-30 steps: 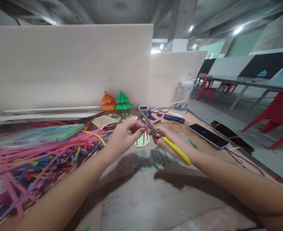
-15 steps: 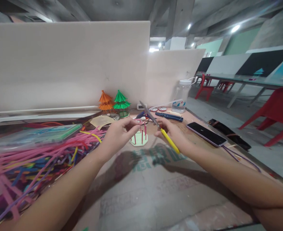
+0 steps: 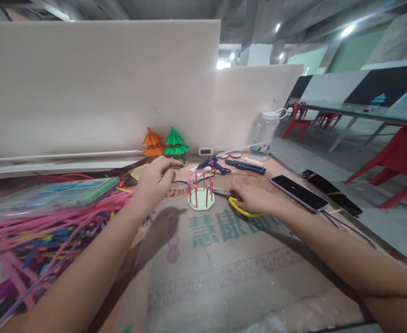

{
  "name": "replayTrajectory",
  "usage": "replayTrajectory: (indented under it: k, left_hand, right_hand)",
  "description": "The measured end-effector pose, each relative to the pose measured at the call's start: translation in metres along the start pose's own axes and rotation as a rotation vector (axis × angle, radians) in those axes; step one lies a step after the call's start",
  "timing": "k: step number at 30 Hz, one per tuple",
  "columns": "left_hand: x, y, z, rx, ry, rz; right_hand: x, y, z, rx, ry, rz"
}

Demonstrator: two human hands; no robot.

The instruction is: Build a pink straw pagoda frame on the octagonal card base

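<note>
My right hand point(image 3: 250, 193) has its fingers round the yellow-handled scissors point(image 3: 242, 207), which are down at the cardboard surface with their blades pointing left. Just left of the blades stands a small model with a pale green base point(image 3: 201, 201), thin dark pink posts and pink strips joining some of the tops. Over on the model's left, my left hand point(image 3: 154, 180) is raised, forefinger stretched out and thumb apart; I see nothing in it. A blue glue gun point(image 3: 213, 163) lies behind the model.
Orange point(image 3: 152, 142) and green point(image 3: 175, 142) paper pagodas stand at the back. Coloured strips point(image 3: 61, 231) and a plastic case point(image 3: 51, 196) cover the left. On the right are a phone point(image 3: 299, 193), blue cutter point(image 3: 245, 166) and water bottle point(image 3: 263, 134). A white partition point(image 3: 95, 88) rises behind.
My right hand has lowered the scissors from above the model to the surface beside it. My left hand has drawn back leftward from the model, leaving its pink top strips in plain sight.
</note>
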State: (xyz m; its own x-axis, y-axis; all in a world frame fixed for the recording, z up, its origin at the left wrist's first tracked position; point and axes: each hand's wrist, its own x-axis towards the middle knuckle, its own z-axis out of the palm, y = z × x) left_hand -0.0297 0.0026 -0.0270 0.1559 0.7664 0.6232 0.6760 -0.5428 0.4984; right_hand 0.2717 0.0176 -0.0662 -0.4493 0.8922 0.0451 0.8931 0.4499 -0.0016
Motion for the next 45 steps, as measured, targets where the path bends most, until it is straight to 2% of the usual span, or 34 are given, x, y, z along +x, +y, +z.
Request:
replayTrajectory:
  k: [3,5,8,11,16,22,25,29,31,33,37,40,45]
  left_hand:
    - [0.001,-0.006,0.003,0.052,-0.077,0.022]
    - [0.002,-0.01,0.006,0.048,-0.113,0.019]
    - [0.004,-0.011,0.009,0.06,-0.174,0.018]
    - [0.007,-0.007,0.007,0.09,-0.278,0.047]
    - [0.008,-0.002,0.006,0.109,-0.406,0.11]
    - [-0.001,-0.008,0.014,0.109,-0.404,0.169]
    - [-0.003,-0.012,0.017,0.133,-0.396,0.162]
    - [-0.005,-0.016,0.019,0.137,-0.356,0.183]
    - [-0.005,-0.016,0.019,0.146,-0.346,0.185]
    - [-0.005,-0.015,0.018,0.17,-0.349,0.184]
    - [-0.006,-0.011,0.016,0.194,-0.374,0.173]
    - [-0.007,-0.01,0.015,0.195,-0.391,0.158]
    - [-0.007,-0.008,0.014,0.204,-0.4,0.152]
  right_hand:
    - [0.003,0.008,-0.002,-0.001,-0.047,-0.108]
    - [0.012,0.019,-0.003,0.09,-0.022,-0.072]
    - [0.038,0.038,-0.002,0.274,0.114,0.09]
    - [0.073,0.051,0.005,0.371,0.252,0.111]
    - [0.122,0.052,0.022,0.41,0.211,0.122]
    - [0.144,0.042,0.037,0.475,0.166,0.083]
    - [0.142,0.039,0.037,0.495,0.196,0.096]
    - [0.13,0.041,0.028,0.51,0.303,0.179]
    - [0.12,0.043,0.019,0.568,0.367,0.232]
    - [0.107,0.044,0.006,0.719,0.433,0.264]
    - [0.076,0.042,-0.02,1.006,0.434,0.124]
    - [0.051,0.032,-0.033,1.077,0.315,0.026]
    - [0.018,0.016,-0.039,0.971,0.043,-0.07]
